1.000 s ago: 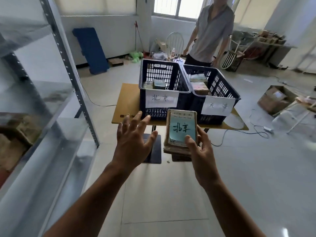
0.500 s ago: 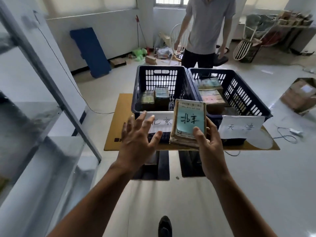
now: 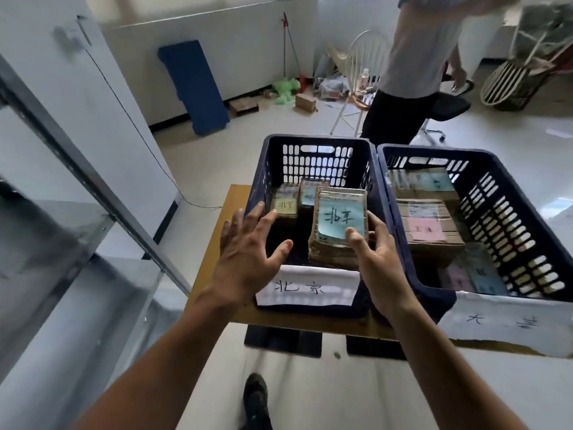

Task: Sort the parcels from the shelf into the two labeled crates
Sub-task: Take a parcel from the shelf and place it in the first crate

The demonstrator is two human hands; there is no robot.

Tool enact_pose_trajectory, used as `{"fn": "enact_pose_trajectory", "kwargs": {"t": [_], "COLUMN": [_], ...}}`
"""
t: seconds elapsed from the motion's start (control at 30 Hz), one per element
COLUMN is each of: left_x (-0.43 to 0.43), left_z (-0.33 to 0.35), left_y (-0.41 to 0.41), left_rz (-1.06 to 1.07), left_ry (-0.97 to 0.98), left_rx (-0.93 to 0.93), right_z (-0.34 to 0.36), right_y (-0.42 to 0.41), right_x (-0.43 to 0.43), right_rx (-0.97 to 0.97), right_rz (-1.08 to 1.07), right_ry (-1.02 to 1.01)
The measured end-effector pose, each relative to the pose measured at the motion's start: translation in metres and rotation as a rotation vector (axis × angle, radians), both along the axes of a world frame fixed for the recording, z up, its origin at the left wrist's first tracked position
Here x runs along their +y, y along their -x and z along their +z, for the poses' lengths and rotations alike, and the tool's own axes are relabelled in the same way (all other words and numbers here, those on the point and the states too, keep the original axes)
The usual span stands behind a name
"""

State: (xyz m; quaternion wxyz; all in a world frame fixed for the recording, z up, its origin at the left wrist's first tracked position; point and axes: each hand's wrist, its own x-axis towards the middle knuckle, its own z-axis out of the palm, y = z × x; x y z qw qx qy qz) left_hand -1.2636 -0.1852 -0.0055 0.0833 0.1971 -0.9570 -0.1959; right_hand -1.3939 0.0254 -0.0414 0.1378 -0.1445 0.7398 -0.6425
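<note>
My right hand grips a brown parcel with a light blue handwritten label, holding it over the front of the left dark blue crate. That crate carries a white paper sign on its front wall and holds two smaller parcels at the back. My left hand hovers with fingers spread above the crate's front left corner, holding nothing. The right dark blue crate, also with a white sign, contains several parcels with pink and blue labels.
Both crates stand on a small wooden table. A grey metal shelf rises at my left. A person stands behind the crates beside a white chair. A blue panel leans against the far wall. My shoe shows below.
I have stepped closer to the table. My right hand has carried the parcel forward from in front of the crates to over the left crate's inside. My left hand moved along with it.
</note>
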Motion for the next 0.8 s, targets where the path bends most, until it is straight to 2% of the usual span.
{"fn": "enact_pose_trajectory", "kwargs": {"t": [0.37,0.63,0.8], "left_x": [-0.084,-0.12,-0.123], "left_z": [-0.047,-0.071,-0.072], "left_y": [0.09,0.11,0.112], "left_rz": [-0.066,-0.15,-0.144], "left_ry": [-0.07,-0.069,-0.059], "left_rx": [-0.159,-0.13,-0.125], "right_z": [-0.062,-0.107,-0.126], "right_y": [0.098,0.127,0.126], "right_x": [-0.081,-0.129,-0.151], "right_rx": [-0.153,-0.313,-0.292], "right_rz": [0.021,0.16,0.207], "right_ry": [-0.285,-0.396,-0.433]}}
